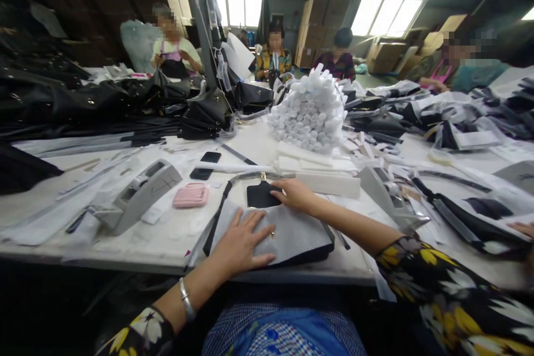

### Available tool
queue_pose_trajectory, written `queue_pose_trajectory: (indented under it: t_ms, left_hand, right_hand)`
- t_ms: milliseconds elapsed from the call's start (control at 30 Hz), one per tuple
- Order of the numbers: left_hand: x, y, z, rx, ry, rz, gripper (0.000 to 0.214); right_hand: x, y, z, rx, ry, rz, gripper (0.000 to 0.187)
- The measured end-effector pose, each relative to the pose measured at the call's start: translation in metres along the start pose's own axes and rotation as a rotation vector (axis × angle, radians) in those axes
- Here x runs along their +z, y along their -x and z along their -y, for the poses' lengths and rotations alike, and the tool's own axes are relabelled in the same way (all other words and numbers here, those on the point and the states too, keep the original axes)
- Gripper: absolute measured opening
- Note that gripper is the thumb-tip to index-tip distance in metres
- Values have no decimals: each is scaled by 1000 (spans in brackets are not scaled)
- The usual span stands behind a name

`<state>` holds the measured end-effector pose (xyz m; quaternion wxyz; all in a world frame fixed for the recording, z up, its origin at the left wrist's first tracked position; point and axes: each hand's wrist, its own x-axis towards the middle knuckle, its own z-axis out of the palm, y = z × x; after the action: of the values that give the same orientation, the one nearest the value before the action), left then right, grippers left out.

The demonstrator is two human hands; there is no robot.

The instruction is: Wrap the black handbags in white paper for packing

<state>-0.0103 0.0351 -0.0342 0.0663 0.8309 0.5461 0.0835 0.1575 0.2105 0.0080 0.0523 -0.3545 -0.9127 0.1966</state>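
Observation:
A black handbag (321, 250) lies flat at the table's near edge, its front covered by a sheet of white wrapping paper (296, 233). My left hand (241, 239) rests on that sheet, fingers spread and palm down. Further up, my right hand (295, 194) reaches over the bag's top edge, its fingertips on a black flap (261, 196) with a gold clasp. Whether those fingers pinch the flap or only touch it is hard to make out. The bag's strap (225, 192) curves up around the flap, partly wrapped in white.
Grey tape dispensers (139, 194) stand on both sides. Left of the bag are a pink case (191, 195) and a dark phone (206, 165). A heap of white rolls (311, 114) rises behind. Black bags (217, 108) are piled across the table, where several people sit.

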Motion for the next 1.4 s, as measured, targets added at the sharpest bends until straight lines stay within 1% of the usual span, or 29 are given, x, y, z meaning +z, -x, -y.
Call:
queue_pose_trajectory:
  t_ms: [33,100,167,200,267,333,367,433,500,533,633,700,800,933,1000,1100,1167,1233,1300,1400]
  left_hand:
    - [1,0,1,1,8,-11,69]
    - [3,1,2,6,23,-33,69]
    - [4,2,3,11,25,-49,70]
    - [5,2,3,13,25,-56,70]
    - [6,3,3,20,24,-81,70]
    - [7,4,3,31,25,-118,69]
    - [8,4,3,35,22,-138,69]
    - [9,4,3,42,9,-175,67]
    - [9,4,2,51,-1,-202,65]
    - [9,4,1,55,-3,-211,65]
    - [9,6,-1,56,-8,-224,61]
    - [10,8,-2,55,-17,-249,59]
    - [13,12,-3,59,-32,-324,58]
    - [16,19,-4,76,-60,-458,53]
    - [15,21,-5,116,-75,-491,52]
    - [14,20,-7,214,-83,-473,43]
    - [13,19,-8,265,-81,-449,35]
    - [13,17,-8,289,-78,-429,33]
    - [12,14,-8,302,-75,-409,32]
    - [9,13,-7,322,-73,-388,31]
  right_hand:
    - [1,-16,2,41,-6,-30,30]
    - [5,-43,5,87,-26,-41,25]
    - [6,-56,6,115,-71,-46,22]
    - [6,-55,6,119,-101,-55,24]
    - [5,-43,7,109,-165,-81,36]
    - [4,-20,7,44,-263,-97,48]
    - [4,-6,8,-25,-319,-110,49]
    - [5,20,10,-213,-386,-141,43]
    - [9,42,13,-375,-353,-136,33]
    - [11,51,14,-414,-298,-114,30]
    - [18,66,14,-433,-145,-51,32]
    - [22,70,10,-438,-82,-34,36]
    - [28,71,4,-458,-58,-32,40]
    - [35,73,-2,-502,-32,-92,32]
    - [38,74,-2,-526,1,-117,29]
    - [42,77,1,-506,45,-112,27]
    - [41,78,4,-464,52,-79,28]
    - [39,78,6,-454,67,-41,28]
    - [35,77,8,-492,106,-25,28]
    - [31,72,8,-598,144,-24,23]
